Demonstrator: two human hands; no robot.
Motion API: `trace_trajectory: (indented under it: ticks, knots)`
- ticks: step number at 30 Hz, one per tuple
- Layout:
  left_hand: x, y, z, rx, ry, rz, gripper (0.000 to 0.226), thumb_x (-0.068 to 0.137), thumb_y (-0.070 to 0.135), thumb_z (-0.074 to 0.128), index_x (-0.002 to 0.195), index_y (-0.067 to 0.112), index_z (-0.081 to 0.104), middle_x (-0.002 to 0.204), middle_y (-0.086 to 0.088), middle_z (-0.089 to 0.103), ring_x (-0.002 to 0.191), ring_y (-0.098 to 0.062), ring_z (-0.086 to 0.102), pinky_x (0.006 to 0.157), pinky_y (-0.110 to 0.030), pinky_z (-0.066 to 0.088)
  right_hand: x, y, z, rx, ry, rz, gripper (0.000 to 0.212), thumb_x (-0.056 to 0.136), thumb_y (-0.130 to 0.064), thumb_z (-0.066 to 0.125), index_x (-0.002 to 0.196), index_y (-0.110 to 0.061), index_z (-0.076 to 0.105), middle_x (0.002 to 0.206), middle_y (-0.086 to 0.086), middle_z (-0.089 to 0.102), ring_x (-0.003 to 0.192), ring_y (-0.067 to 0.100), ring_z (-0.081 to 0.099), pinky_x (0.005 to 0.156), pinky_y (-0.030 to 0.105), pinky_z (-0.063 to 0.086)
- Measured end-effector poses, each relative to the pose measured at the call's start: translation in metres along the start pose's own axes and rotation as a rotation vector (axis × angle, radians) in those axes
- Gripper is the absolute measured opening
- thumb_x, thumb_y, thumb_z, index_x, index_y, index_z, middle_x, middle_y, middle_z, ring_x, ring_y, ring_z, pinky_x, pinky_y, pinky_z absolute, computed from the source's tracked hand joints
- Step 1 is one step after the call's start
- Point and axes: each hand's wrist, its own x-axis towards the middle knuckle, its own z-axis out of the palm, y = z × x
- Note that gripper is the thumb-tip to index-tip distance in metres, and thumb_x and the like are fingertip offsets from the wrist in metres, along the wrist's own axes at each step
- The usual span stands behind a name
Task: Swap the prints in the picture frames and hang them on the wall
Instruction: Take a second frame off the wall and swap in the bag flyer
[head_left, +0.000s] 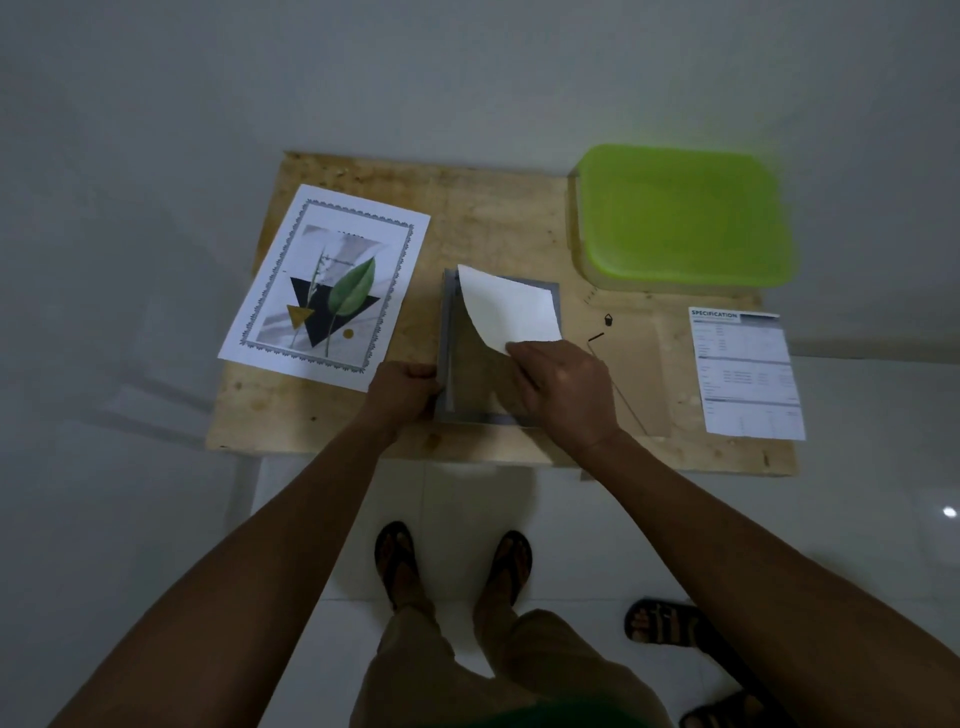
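Note:
A grey picture frame (448, 332) lies face down in the middle of the plywood table (498, 208). My left hand (402, 389) grips its near left corner. My right hand (561, 387) pinches the near edge of a white sheet (511, 306), which curls up out of the frame with its blank back showing. A leaf print (324, 283) with a lace border lies flat to the left of the frame. To the right rests a brown backing board (636, 374) with small black clips (608, 319) beside it.
A box with a bright green lid (680, 215) stands at the table's back right. A specification sheet (745, 371) lies near the right edge. My sandalled feet (452, 561) stand on white tiles; another person's sandalled foot (662, 621) is at the right.

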Motion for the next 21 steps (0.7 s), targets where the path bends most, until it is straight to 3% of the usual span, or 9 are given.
trace_trajectory:
  ticks: [7,11,16,19,21]
  knots:
    - [-0.01,0.006,-0.002,0.264,0.147,0.114,0.027,0.084,0.01,0.075,0.11,0.005,0.074,0.11,-0.012,0.073,0.102,-0.027,0.069,0.092,-0.039,0.057,0.019,0.0,-0.029,-0.138,0.122,-0.074,0.017,0.093,-0.015,0.064,0.104,-0.012,0.077,0.096,0.005,0.077,0.077,0.027,0.072,0.054,0.034,0.055]
    - [-0.012,0.008,-0.003,0.287,0.124,0.096,0.018,0.082,0.003,0.074,0.1,0.005,0.077,0.1,-0.014,0.075,0.089,-0.025,0.072,0.088,-0.04,0.059,0.019,0.001,-0.035,-0.169,0.153,-0.076,0.017,0.094,-0.017,0.063,0.103,-0.012,0.076,0.097,0.003,0.077,0.077,0.026,0.071,0.051,0.034,0.053]
    - [-0.016,0.011,-0.004,0.445,0.111,0.182,0.027,0.077,0.007,0.078,0.104,0.007,0.077,0.105,-0.012,0.075,0.102,-0.026,0.068,0.096,-0.038,0.054,0.012,0.001,-0.035,-0.18,0.216,-0.064,0.016,0.091,-0.014,0.067,0.103,-0.011,0.077,0.097,0.004,0.077,0.076,0.025,0.072,0.053,0.034,0.054]
    - [-0.018,0.011,-0.003,0.519,0.084,0.212,0.033,0.074,0.006,0.079,0.106,0.009,0.076,0.103,-0.011,0.075,0.1,-0.026,0.068,0.091,-0.034,0.054,0.014,-0.004,-0.038,-0.077,0.271,0.093,0.015,0.09,-0.013,0.069,0.101,-0.01,0.078,0.095,0.004,0.078,0.077,0.021,0.072,0.061,0.031,0.056]
    - [-0.018,0.012,0.0,0.581,0.084,0.258,0.033,0.073,0.006,0.074,0.106,0.011,0.076,0.097,-0.012,0.075,0.096,-0.029,0.069,0.081,-0.034,0.054,0.017,-0.01,-0.044,0.11,0.367,0.374,0.015,0.089,-0.01,0.069,0.101,-0.008,0.078,0.092,0.002,0.077,0.075,0.014,0.07,0.065,0.025,0.055]
